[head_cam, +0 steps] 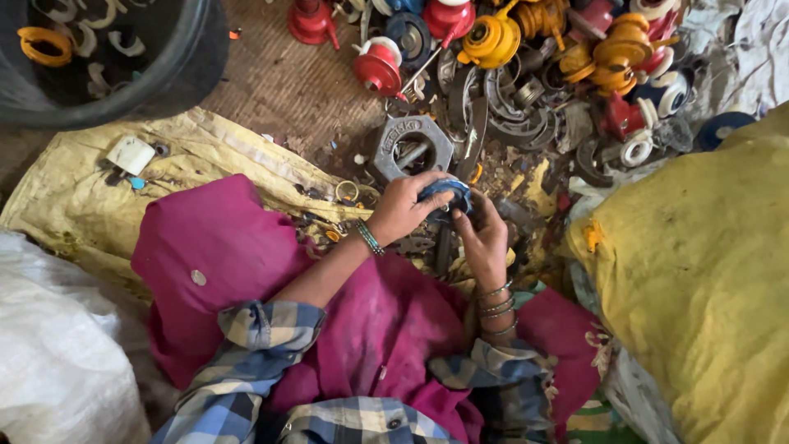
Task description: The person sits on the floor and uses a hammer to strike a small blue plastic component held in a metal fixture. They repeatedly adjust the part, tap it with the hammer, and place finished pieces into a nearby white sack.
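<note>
Upper left of frame: black tub (177, 78) w/ white and orange rings inside. Below it, a yellow sack (90, 205) spread flat, a small white piece (131, 154) lying on it. Lower left: white bag (57, 353).

Centre: left hand (400, 210) curled shut around a small blue round part (448, 196), fingers over its top edge. Right hand (483, 238) just beside, fingers closed on the same part from below and the right side. Part sits between both hands, above the pink cloth (230, 255) on the lap, mid frame.

Handling, as a guess: looks like hard plastic, light, stiff, prob. dusty rather than slick; not fragile. Best held by the rim, thumb on one side, fingers opposite, as both hands do now.

Just above the hands: grey metal hex-shaped ring (408, 144) on the floor, touching nearby scrap. Upper centre to upper right: heap of red, yellow and white plastic fittings (526, 49) mixed w/ grey metal rings, crowded close to the hands; loose bits lie all round the work spot. Right: big yellow sack (699, 271), bulging, near the right forearm.
</note>
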Demonstrator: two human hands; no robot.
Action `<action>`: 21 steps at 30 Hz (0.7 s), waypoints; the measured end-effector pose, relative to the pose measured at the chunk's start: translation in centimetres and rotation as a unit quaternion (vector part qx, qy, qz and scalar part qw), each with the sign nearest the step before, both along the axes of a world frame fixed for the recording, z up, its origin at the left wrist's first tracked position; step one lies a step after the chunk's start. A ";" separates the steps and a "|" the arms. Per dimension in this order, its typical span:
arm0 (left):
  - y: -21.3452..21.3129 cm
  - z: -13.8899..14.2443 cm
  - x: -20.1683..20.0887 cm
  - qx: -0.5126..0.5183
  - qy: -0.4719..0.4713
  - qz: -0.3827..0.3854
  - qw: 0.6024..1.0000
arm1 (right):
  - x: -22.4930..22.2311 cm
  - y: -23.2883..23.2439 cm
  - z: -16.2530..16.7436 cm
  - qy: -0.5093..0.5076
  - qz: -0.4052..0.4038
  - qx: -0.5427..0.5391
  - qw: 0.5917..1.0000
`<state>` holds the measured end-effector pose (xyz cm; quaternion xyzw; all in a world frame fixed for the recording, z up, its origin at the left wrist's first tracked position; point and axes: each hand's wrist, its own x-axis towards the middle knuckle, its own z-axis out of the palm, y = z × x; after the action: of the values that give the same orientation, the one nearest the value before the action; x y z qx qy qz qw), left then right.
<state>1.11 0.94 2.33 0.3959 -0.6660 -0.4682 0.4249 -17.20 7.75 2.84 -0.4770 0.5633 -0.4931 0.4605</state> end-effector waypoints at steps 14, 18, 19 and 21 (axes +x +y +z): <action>-0.5 1.5 0.6 0.038 -0.010 -0.040 0.998 | 0.3 0.8 -0.6 -0.132 -0.046 0.060 0.988; -0.6 1.2 0.7 -0.004 -0.019 -0.029 0.999 | 0.3 0.7 -1.9 -0.099 -0.061 0.034 0.993; -0.6 1.1 0.6 0.001 -0.035 -0.023 0.999 | 0.2 0.7 -2.3 -0.089 -0.061 0.029 0.994; -0.3 1.0 0.2 0.006 -0.054 -0.008 0.999 | 0.1 0.8 -3.0 -0.071 -0.063 0.025 0.995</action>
<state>1.36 0.65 3.32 0.4172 -0.6886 -0.4535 0.3823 -17.10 8.51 -0.17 -0.3927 0.5699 -0.5399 0.4790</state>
